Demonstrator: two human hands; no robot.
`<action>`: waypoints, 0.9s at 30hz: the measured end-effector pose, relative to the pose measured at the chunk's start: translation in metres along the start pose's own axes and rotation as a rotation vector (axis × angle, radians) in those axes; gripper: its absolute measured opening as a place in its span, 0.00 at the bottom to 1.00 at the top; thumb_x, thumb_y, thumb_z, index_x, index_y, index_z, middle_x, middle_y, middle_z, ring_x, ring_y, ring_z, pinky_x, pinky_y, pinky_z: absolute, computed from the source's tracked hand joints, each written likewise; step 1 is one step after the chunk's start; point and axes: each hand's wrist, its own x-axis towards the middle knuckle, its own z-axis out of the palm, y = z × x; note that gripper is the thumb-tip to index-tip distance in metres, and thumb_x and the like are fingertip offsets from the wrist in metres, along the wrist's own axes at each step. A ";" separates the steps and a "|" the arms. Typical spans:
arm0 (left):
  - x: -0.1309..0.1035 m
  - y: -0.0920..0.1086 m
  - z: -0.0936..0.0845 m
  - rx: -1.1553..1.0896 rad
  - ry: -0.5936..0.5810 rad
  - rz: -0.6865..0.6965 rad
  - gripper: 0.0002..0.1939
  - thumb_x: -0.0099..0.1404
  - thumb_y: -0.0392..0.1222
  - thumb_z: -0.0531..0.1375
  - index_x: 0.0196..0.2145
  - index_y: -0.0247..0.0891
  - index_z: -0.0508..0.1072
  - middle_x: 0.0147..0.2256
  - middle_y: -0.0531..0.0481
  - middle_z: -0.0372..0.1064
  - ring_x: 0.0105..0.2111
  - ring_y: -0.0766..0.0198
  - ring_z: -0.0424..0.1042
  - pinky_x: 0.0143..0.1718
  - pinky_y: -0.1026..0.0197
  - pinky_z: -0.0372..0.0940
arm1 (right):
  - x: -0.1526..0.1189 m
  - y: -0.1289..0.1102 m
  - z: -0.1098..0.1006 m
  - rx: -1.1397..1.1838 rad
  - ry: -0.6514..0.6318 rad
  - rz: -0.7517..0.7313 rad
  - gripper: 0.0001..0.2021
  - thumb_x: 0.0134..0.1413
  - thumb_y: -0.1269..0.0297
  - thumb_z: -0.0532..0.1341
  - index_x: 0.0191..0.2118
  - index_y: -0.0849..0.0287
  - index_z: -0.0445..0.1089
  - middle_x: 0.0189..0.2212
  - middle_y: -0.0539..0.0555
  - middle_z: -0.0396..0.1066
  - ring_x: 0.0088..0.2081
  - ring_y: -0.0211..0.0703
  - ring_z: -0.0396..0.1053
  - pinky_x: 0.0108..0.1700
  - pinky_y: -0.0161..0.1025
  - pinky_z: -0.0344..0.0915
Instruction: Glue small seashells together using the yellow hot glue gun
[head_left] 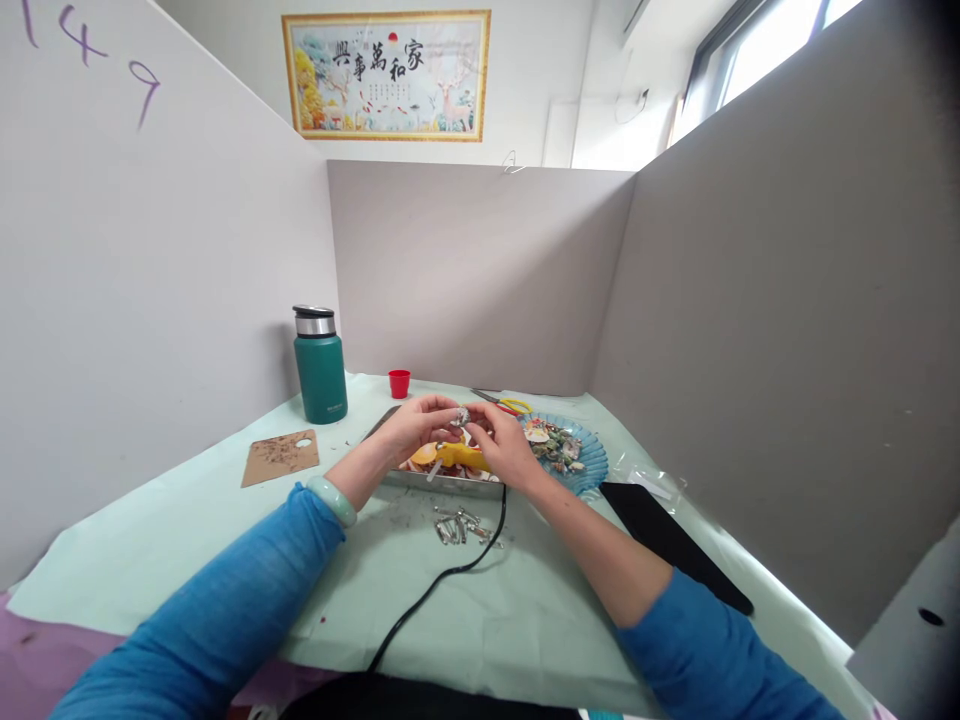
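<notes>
Grey partitions (480,270) close in the table on three sides, and above the back one a gold-framed picture (386,75) hangs on the white wall. A pale green cloth (555,600) covers the table.

Seen from the head, both arms reach forward in blue sleeves, the forearms angling inward so the hands meet over the middle of the table. The left hand (421,428) comes in from the left, wrist slightly raised, with a pale green bangle (334,500) at the cuff; its thumb and fingers pinch a small silvery piece (462,417). The right hand (504,445) comes from the other side, forearm bare up to the elbow, fingers bent in, its fingertips gripping the same piece. I can't make out exactly what the piece is, but it sits up between the two sets of fingertips, above a metal tray (450,484).

Inside the tray, just under the hands, lies a yellow tool (463,457). A black cord (442,575) runs from the tray toward the near edge, passing beside a loose heap of shiny metal bits (461,526). Right of the tray stands a blue plate (596,455) of mixed small pieces, with scissors (516,406) behind. At left are a green bottle (320,375) and a brown card (281,457); a red cup (399,384) stands farther back.
</notes>
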 end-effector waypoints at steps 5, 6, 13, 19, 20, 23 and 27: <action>-0.001 0.000 -0.001 -0.025 -0.021 -0.002 0.14 0.53 0.38 0.69 0.35 0.30 0.71 0.31 0.46 0.74 0.28 0.65 0.75 0.35 0.62 0.70 | 0.000 -0.002 -0.001 0.036 -0.016 -0.002 0.13 0.57 0.66 0.55 0.47 0.58 0.69 0.42 0.56 0.72 0.39 0.42 0.70 0.42 0.41 0.67; -0.001 0.001 -0.001 -0.033 -0.025 -0.005 0.14 0.53 0.38 0.69 0.35 0.30 0.71 0.31 0.46 0.74 0.28 0.65 0.75 0.35 0.62 0.70 | 0.000 -0.002 -0.001 0.045 -0.018 -0.002 0.13 0.57 0.66 0.55 0.47 0.58 0.69 0.41 0.56 0.72 0.38 0.42 0.70 0.42 0.41 0.67; 0.000 -0.001 -0.002 -0.040 -0.032 -0.002 0.15 0.50 0.37 0.71 0.33 0.31 0.71 0.30 0.48 0.74 0.28 0.65 0.75 0.35 0.63 0.70 | 0.000 -0.001 -0.001 0.065 -0.045 -0.015 0.13 0.58 0.65 0.55 0.48 0.57 0.68 0.41 0.56 0.72 0.39 0.43 0.70 0.41 0.40 0.67; 0.001 -0.002 -0.004 -0.049 -0.050 -0.017 0.16 0.48 0.37 0.72 0.32 0.32 0.70 0.29 0.50 0.74 0.27 0.66 0.75 0.35 0.62 0.71 | -0.001 0.001 0.000 0.075 -0.063 -0.038 0.13 0.58 0.66 0.55 0.48 0.57 0.68 0.41 0.55 0.72 0.39 0.42 0.69 0.40 0.40 0.67; 0.001 -0.002 -0.005 -0.051 -0.050 -0.018 0.16 0.48 0.36 0.72 0.32 0.32 0.70 0.29 0.49 0.74 0.27 0.66 0.75 0.35 0.62 0.71 | -0.001 0.002 0.000 0.077 -0.066 -0.043 0.13 0.58 0.66 0.55 0.48 0.57 0.68 0.41 0.55 0.72 0.39 0.42 0.69 0.40 0.40 0.67; 0.001 -0.003 -0.006 -0.047 -0.046 -0.012 0.16 0.49 0.37 0.71 0.32 0.31 0.70 0.30 0.48 0.74 0.27 0.66 0.75 0.35 0.62 0.71 | -0.001 0.004 0.001 0.086 -0.070 -0.053 0.14 0.58 0.66 0.55 0.49 0.57 0.67 0.41 0.55 0.71 0.39 0.41 0.69 0.41 0.39 0.67; 0.000 -0.001 -0.003 -0.056 -0.041 -0.008 0.15 0.48 0.36 0.71 0.31 0.31 0.70 0.29 0.49 0.74 0.27 0.66 0.75 0.35 0.62 0.71 | -0.001 0.004 0.001 0.101 -0.067 -0.052 0.14 0.58 0.66 0.55 0.49 0.57 0.67 0.41 0.55 0.72 0.39 0.41 0.69 0.41 0.39 0.67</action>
